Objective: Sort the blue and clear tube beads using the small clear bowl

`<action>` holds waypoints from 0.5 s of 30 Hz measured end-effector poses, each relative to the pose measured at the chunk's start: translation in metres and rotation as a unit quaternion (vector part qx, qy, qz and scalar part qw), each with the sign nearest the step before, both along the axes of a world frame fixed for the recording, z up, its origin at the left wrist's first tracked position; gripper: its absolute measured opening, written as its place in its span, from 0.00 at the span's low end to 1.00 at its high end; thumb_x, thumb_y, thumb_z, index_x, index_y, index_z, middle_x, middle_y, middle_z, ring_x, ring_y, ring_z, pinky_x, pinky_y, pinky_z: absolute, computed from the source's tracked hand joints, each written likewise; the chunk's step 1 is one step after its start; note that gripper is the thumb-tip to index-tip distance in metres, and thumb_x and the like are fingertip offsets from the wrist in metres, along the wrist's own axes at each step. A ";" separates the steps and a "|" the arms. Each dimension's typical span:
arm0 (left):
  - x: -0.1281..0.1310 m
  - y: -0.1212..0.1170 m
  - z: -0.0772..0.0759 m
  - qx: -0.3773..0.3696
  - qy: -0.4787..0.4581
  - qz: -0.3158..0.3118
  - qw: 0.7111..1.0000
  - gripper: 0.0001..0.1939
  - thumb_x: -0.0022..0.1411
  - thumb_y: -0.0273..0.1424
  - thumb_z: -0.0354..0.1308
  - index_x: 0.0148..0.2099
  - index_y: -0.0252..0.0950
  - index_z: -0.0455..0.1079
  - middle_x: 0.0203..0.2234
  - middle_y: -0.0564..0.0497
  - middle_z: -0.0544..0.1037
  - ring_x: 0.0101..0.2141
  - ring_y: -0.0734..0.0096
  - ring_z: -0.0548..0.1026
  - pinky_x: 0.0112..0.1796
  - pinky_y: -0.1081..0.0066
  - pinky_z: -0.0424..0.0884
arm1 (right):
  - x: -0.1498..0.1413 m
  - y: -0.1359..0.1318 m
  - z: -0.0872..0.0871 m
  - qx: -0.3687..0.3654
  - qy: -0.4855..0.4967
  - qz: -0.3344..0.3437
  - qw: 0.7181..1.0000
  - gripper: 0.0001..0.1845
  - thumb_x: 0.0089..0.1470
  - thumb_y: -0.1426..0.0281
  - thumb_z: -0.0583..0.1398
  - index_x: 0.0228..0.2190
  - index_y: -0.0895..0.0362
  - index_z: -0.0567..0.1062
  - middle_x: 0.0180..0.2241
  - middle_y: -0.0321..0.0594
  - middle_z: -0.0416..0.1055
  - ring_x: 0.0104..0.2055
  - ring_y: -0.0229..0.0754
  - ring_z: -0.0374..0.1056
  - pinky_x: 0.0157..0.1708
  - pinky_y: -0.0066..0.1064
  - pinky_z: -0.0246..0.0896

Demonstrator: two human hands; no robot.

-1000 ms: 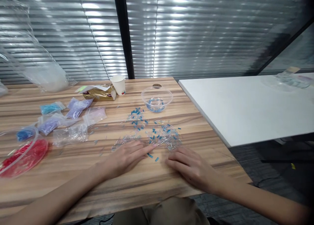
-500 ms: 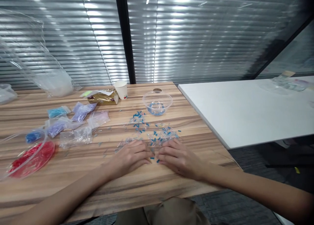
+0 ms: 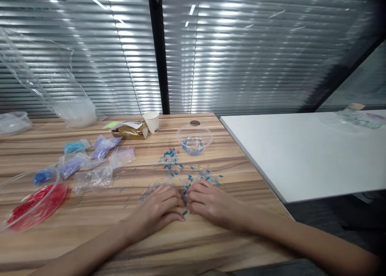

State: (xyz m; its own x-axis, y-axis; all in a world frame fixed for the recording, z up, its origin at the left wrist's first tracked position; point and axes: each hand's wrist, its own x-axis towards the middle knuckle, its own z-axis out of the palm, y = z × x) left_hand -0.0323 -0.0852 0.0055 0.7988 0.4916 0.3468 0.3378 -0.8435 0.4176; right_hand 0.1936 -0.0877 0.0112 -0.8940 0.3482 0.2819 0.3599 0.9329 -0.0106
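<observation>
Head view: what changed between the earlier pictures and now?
The bare right hand moved left and forward, closing most of the gap to the bare left hand; any grip is hidden. The clear round plastic bowl, white paper cup and shiny gold box stayed put.

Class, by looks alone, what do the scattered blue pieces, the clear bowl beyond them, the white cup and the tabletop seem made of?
Blue pieces: perhaps plastic or glass, vividly coloured; too small to judge finish.
Clear bowl: probably plastic, glossy; contents show through it.
White cup: likely paper, matte; little shine on its wall.
Tabletop: wood or laminate; brown grain-like streaks, soft sheen.
</observation>
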 end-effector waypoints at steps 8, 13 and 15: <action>-0.006 -0.003 -0.002 0.000 0.001 0.004 1.000 0.09 0.68 0.29 0.48 0.37 0.36 0.68 0.33 0.51 0.73 0.37 0.71 0.69 0.40 0.72 0.62 | 0.007 -0.015 -0.003 0.072 0.121 -0.012 0.990 0.14 0.62 0.78 0.47 0.31 0.61 0.70 0.30 0.42 0.69 0.38 0.42 0.63 0.42 0.36 0.60; -0.003 -0.002 0.003 0.004 0.002 0.004 1.000 0.07 0.67 0.27 0.49 0.38 0.35 0.68 0.35 0.50 0.74 0.39 0.69 0.68 0.43 0.69 0.60 | 0.020 0.003 -0.004 0.079 0.290 -0.028 0.953 0.11 0.59 0.82 0.50 0.39 0.62 0.68 0.36 0.45 0.72 0.45 0.42 0.65 0.45 0.35 0.64; -0.001 -0.003 0.007 0.011 0.022 -0.001 1.000 0.06 0.66 0.30 0.52 0.42 0.36 0.68 0.38 0.49 0.74 0.42 0.67 0.68 0.46 0.67 0.60 | 0.025 0.012 -0.010 0.087 0.316 -0.055 0.943 0.12 0.57 0.83 0.51 0.39 0.61 0.68 0.35 0.45 0.71 0.44 0.42 0.66 0.45 0.36 0.65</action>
